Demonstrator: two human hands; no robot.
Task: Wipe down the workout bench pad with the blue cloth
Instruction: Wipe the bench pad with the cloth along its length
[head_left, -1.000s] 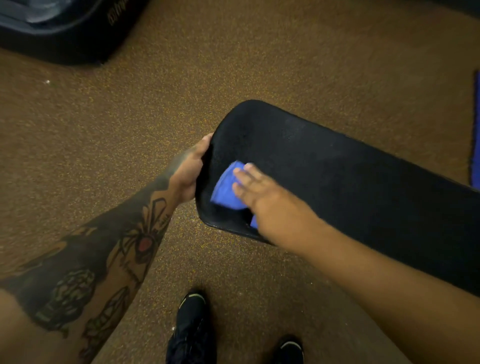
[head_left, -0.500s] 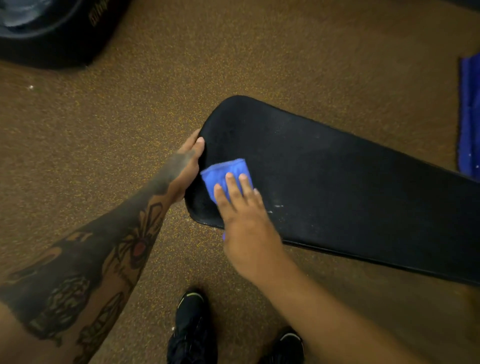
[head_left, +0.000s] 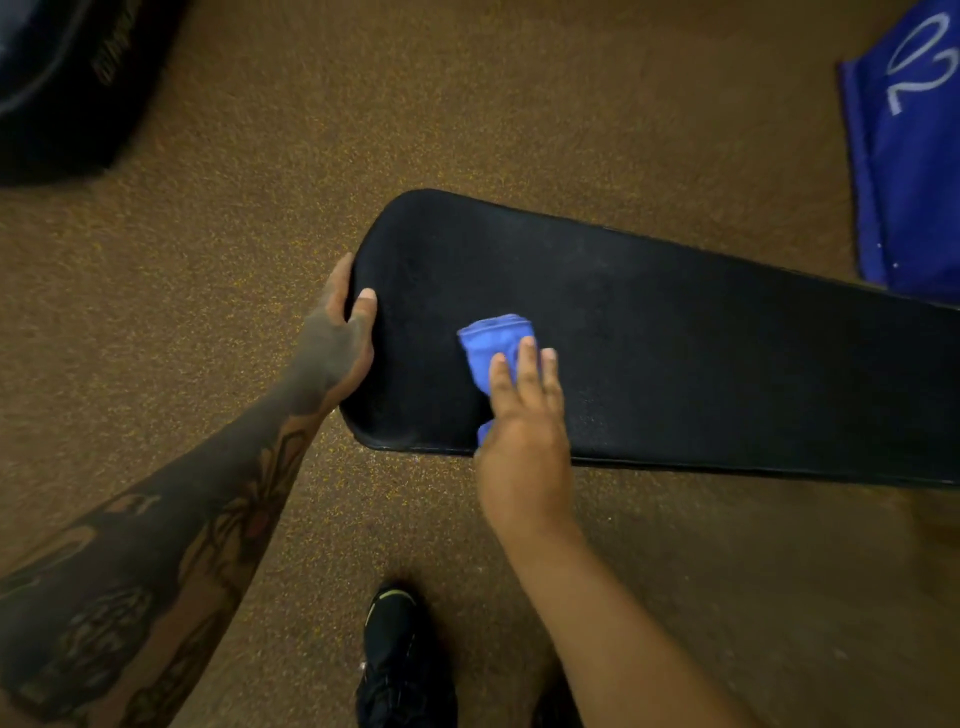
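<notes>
On the bench pad (head_left: 675, 364), a bit in from its rounded end, the blue cloth (head_left: 493, 343) now sits under the right hand (head_left: 524, 415). Half a sec ago cloth + hand were right at that rounded end, close to the left hand; they've since slid along the pad away from it, twd the long stretch. So the end zone looks covered and the wipe is working outward. Most of the pad, running off frame far from the rounded end, prob. still needs passes.

Right hand: flat, fingers (head_left: 527, 358) laid close together, pressing the folded cloth down onto the pad, not pinching it. Left hand (head_left: 337, 343): clamped on the pad's rounded end, thumb on top, other fingers wrapped round the edge, same brace as before.

Around the pad: speckled brown floor (head_left: 467, 104) on all sides. Blue mat (head_left: 909, 156) w/ white marking beyond the pad's far edge, near it, can't tell if touching. Dark bulky item (head_left: 67, 78) well apart from the rounded end. Black shoe (head_left: 400, 649) on the near side of the pad.

Nothing lies on the pad ahead of the cloth, so the path looks clear.
</notes>
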